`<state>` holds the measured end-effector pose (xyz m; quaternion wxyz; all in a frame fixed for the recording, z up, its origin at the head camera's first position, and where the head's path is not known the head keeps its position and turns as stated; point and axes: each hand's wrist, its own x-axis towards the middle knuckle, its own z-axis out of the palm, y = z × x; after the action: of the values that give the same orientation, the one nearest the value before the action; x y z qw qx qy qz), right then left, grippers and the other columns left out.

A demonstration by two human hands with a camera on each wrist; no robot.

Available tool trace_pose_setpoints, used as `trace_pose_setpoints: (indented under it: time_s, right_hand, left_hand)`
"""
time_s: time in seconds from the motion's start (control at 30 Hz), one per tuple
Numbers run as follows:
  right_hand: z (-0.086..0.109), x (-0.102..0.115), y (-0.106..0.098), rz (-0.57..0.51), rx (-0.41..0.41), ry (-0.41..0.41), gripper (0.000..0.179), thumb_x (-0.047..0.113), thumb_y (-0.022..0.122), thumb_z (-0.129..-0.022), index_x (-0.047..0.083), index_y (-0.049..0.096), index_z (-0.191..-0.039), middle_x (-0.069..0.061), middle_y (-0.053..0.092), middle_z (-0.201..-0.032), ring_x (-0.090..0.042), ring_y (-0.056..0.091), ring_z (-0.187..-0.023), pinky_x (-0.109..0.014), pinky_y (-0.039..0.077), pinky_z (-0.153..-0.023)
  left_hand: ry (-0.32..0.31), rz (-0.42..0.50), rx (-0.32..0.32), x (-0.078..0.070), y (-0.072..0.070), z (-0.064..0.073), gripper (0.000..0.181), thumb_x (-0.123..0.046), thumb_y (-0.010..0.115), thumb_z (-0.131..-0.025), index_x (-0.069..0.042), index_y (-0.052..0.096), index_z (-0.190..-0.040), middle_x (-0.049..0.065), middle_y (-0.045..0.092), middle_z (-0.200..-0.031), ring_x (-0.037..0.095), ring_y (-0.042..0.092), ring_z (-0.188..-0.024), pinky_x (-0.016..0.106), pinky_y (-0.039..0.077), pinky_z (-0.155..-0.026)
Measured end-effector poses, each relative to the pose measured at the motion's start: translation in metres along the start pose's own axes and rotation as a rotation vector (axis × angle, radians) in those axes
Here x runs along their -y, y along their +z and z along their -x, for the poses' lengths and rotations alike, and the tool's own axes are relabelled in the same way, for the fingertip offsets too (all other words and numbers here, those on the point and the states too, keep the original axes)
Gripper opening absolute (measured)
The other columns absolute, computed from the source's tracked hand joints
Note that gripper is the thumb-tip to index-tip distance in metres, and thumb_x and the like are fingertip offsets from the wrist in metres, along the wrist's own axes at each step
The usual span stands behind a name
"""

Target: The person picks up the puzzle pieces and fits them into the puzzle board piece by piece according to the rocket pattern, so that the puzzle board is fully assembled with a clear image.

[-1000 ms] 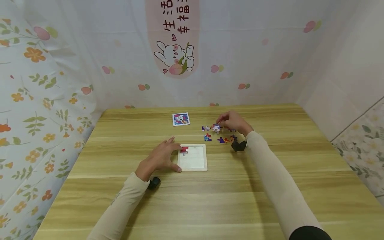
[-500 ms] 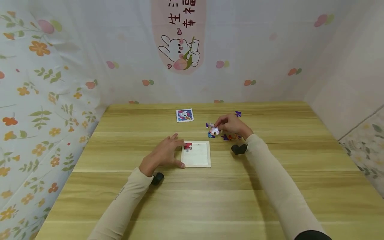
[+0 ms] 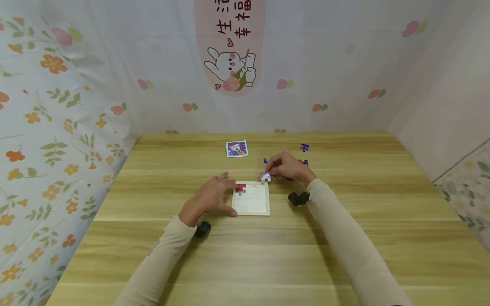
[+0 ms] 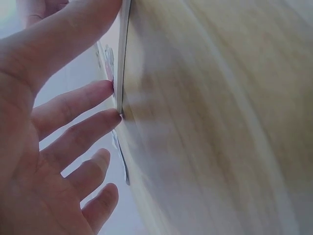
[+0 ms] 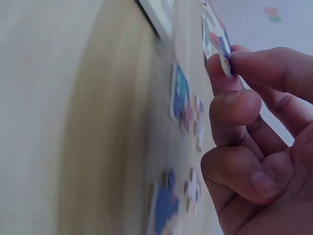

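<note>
A white square puzzle tray point(image 3: 252, 205) lies on the table, with a red puzzle piece point(image 3: 240, 188) in its upper left corner. At the tray's left side, my left hand point(image 3: 209, 196) rests its thumb near the lower corner and a finger near the upper one. The left wrist view shows those fingers spread, with fingertips point(image 4: 113, 117) against the tray's edge. My right hand point(image 3: 288, 166) pinches a white-and-purple puzzle piece point(image 3: 265, 176) between thumb and index finger, just above the tray's top right corner. Its other fingers are curled in the right wrist view.
Loose puzzle pieces lie around the right hand, among them a purple one point(image 3: 304, 147) farther back and a blue one point(image 5: 166, 208) in the right wrist view. A picture card point(image 3: 237, 149) lies behind the tray. A patterned cloth point(image 3: 160, 93) hangs beyond the table's back edge.
The right hand has carried the white-and-purple puzzle piece from the loose pieces toward the tray's top right corner. The left hand keeps its place on the tray. The head view has shifted slightly.
</note>
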<state>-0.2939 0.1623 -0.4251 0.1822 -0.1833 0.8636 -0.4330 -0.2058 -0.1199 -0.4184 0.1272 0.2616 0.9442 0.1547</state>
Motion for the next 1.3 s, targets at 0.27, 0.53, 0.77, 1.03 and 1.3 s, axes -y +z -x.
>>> trace_pose_setpoints:
  time_s: [0.27, 0.53, 0.77, 1.03, 1.3]
  right_hand:
    - [-0.006, 0.010, 0.023, -0.042, 0.071, -0.002, 0.011, 0.003, 0.063, -0.092, 0.002, 0.073, -0.096, -0.003, 0.061, -0.078, -0.013, 0.043, -0.053, -0.023, 0.040, -0.052]
    - [-0.004, 0.017, 0.037, -0.025, 0.060, 0.006, 0.009, 0.002, 0.064, -0.092, 0.001, 0.073, -0.093, -0.005, 0.064, -0.075, -0.013, 0.046, -0.050, -0.022, 0.043, -0.052]
    - [0.005, 0.012, 0.048, -0.050, 0.025, 0.038, 0.008, 0.003, 0.066, -0.090, 0.002, 0.074, -0.088, -0.003, 0.064, -0.070, -0.012, 0.048, -0.049, -0.023, 0.043, -0.051]
    - [0.005, 0.015, 0.054, 0.017, 0.002, 0.060, 0.007, 0.007, 0.069, -0.088, 0.006, 0.075, -0.085, -0.007, 0.072, -0.083, -0.012, 0.050, -0.051, -0.023, 0.045, -0.052]
    - [0.001, 0.028, 0.051, 0.077, 0.010, 0.050, 0.008, 0.006, 0.068, -0.088, 0.006, 0.074, -0.083, -0.005, 0.070, -0.077, -0.011, 0.049, -0.049, -0.022, 0.044, -0.049]
  left_hand:
    - [0.001, -0.017, -0.001, 0.004, -0.002, 0.003, 0.083, -0.046, 0.091, -0.069, -0.010, 0.061, -0.137, 0.014, 0.053, -0.151, 0.037, 0.027, -0.154, 0.054, 0.024, -0.126]
    - [0.013, -0.023, 0.007, 0.004, 0.000, 0.000, 0.082, -0.047, 0.090, -0.070, -0.010, 0.061, -0.137, 0.014, 0.053, -0.151, 0.037, 0.026, -0.155, 0.054, 0.022, -0.127]
    - [0.022, -0.031, 0.018, -0.002, 0.008, -0.003, 0.081, -0.048, 0.090, -0.069, -0.011, 0.063, -0.135, 0.012, 0.056, -0.149, 0.035, 0.027, -0.154, 0.054, 0.020, -0.127]
    - [0.025, -0.038, 0.015, -0.004, 0.009, -0.002, 0.083, -0.046, 0.091, -0.068, -0.012, 0.060, -0.138, 0.011, 0.057, -0.148, 0.036, 0.028, -0.154, 0.057, 0.019, -0.127]
    - [0.054, -0.082, 0.031, -0.005, 0.001, -0.004, 0.085, -0.043, 0.089, -0.072, -0.020, 0.055, -0.145, 0.014, 0.053, -0.150, 0.041, 0.026, -0.153, 0.063, 0.021, -0.124]
